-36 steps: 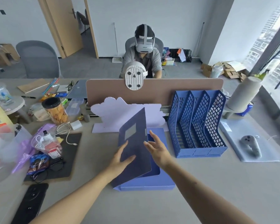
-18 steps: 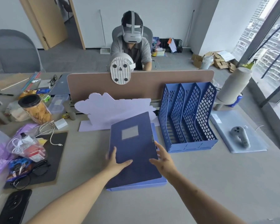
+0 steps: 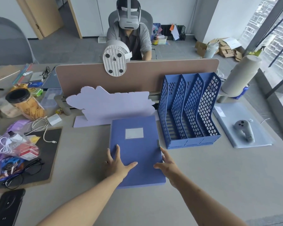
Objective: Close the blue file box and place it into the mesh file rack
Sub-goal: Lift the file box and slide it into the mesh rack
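The blue file box (image 3: 135,149) lies flat on the desk with its lid down and a white label on top. My left hand (image 3: 117,165) rests flat on the lid near its left edge, fingers spread. At the box's right edge my right hand (image 3: 167,163) touches the side just below the small clasp, fingers apart. The blue mesh file rack (image 3: 189,110) stands upright right of the box, its three slots holding nothing.
A lilac cloud-shaped board (image 3: 109,105) stands behind the box against the brown divider (image 3: 137,75). A controller (image 3: 244,130) lies on a grey pad at right. Left are a black mat (image 3: 42,154), glasses, cables, snacks, a jar (image 3: 25,104) and a phone (image 3: 6,207). A person sits opposite.
The lid swung from raised to fully down on the box. Both hands followed it down and now lie on the shut box.
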Action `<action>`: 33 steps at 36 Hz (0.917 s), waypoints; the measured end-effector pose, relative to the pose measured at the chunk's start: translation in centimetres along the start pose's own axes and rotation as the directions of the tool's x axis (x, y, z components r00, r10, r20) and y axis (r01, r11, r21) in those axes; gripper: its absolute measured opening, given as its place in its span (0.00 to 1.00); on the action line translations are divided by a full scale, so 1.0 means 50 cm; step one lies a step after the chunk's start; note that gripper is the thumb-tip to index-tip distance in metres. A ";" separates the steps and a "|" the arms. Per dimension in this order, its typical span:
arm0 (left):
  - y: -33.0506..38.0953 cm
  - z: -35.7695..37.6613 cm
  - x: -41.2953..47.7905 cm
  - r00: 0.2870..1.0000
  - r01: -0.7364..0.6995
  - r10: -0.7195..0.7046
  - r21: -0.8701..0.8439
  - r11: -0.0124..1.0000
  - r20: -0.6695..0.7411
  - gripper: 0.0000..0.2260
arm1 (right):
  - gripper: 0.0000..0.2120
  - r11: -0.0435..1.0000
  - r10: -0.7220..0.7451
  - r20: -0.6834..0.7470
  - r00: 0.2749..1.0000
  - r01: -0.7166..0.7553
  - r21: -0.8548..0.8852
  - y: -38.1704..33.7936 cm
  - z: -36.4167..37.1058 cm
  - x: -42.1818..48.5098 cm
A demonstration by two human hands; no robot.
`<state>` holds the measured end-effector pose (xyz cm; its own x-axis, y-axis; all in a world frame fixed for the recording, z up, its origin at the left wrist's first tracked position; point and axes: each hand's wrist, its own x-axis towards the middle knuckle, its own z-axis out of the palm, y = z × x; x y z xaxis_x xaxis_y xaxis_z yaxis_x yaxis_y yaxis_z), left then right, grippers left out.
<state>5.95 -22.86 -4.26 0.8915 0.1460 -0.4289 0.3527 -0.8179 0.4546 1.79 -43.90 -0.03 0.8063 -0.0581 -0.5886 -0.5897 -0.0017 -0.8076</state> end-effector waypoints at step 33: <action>0.025 -0.061 0.038 0.994 -0.001 -0.017 0.159 0.987 0.113 0.60 | 0.45 0.824 -0.066 0.019 0.998 0.065 -0.563 0.014 -0.008 0.069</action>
<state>8.93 -21.92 -2.13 0.8477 0.0963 -0.5217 0.3019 -0.8962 0.3250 4.14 -44.50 -2.61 0.8441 -0.0390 -0.5347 -0.4593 -0.5669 -0.6838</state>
